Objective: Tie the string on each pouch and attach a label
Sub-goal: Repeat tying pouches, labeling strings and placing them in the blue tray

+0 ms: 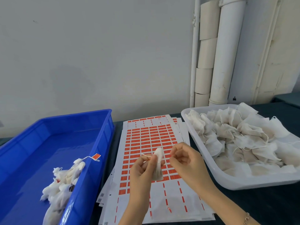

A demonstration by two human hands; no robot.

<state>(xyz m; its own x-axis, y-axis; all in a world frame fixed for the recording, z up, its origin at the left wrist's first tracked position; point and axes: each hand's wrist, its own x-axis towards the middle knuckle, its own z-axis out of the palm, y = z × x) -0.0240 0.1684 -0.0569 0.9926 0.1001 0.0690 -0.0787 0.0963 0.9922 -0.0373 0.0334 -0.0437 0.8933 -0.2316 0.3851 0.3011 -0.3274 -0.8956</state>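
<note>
Grips pouch in curled left hand fingers above label sheet on table, neck up for tying. Pinches right hand fingers together beside string; actual hold unclear. Finished pouches in blue crate, within reach.

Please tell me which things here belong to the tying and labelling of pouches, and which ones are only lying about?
In the job: pouch in the left hand, its string, right hand beside it, label sheets, white tray of unlabelled pouches, blue bin with finished pouches.

Only there: white pipes and cardboard tubes by the wall.
</note>
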